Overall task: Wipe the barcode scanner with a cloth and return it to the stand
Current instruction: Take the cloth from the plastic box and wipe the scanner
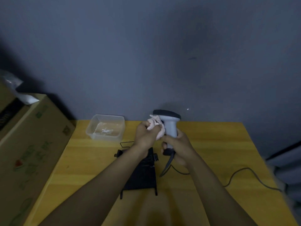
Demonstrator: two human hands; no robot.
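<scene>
Wiping was mid-way, guessing. Right hand [177, 147] clenched scanner [169, 124] handle, held upright above table [211, 144]. Left hand [146, 136] gripped pink cloth [157, 126], pressed on scanner's side. Stand [143, 175] sat empty below, return not done yet.

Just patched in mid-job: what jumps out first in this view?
At centre, the right hand holds the grey barcode scanner upright above the table while the left hand presses a pale pink cloth against it. The black stand lies empty beneath the forearms; a clear plastic container sits far left.
</scene>
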